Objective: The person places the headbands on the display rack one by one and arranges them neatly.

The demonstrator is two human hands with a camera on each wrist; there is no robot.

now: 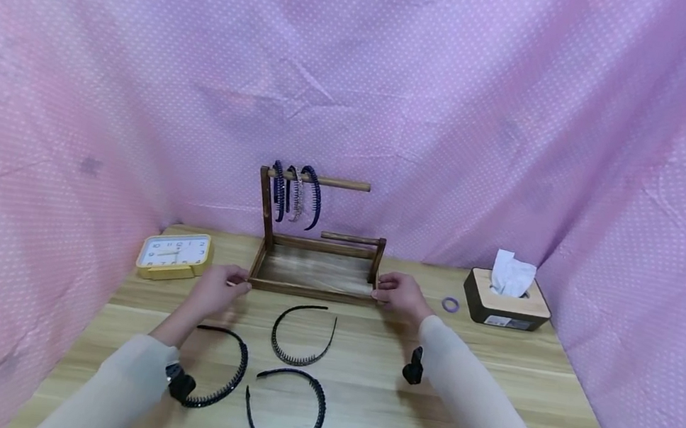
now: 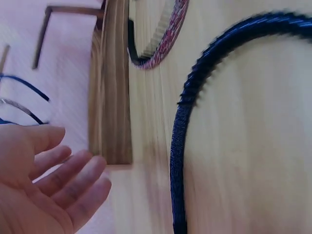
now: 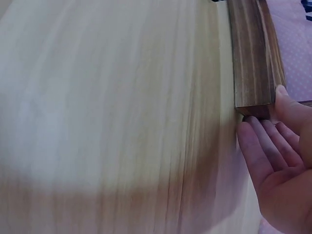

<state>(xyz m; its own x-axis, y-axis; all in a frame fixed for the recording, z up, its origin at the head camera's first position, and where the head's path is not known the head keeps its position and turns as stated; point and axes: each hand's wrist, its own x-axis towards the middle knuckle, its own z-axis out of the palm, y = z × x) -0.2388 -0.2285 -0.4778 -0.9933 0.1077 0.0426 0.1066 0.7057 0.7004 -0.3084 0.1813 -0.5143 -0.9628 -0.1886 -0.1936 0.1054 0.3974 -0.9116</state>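
Note:
A dark brown wooden headband rack (image 1: 312, 291) stands at the back of the table, several headbands (image 1: 314, 200) hanging from its upper bar. At its right end, my right hand (image 1: 400, 296) grips the front corner; the thumb lies along the edge and the fingers bend against the end face. Beside the left front corner is my left hand (image 1: 219, 289), its fingers loosely extended and holding nothing in the left wrist view. In front of the rack lie a thin toothed headband (image 1: 299, 361), a black headband (image 1: 319, 411) and another dark headband (image 1: 242, 366), partly below my left forearm.
A yellow clock (image 1: 174, 255) lies tilted back at the left rear. On the right are a small purple ring (image 1: 450, 304) and a tissue box (image 1: 508, 307) with a tissue sticking out. Pink dotted cloth (image 1: 358, 87) hangs behind and along both sides of the table.

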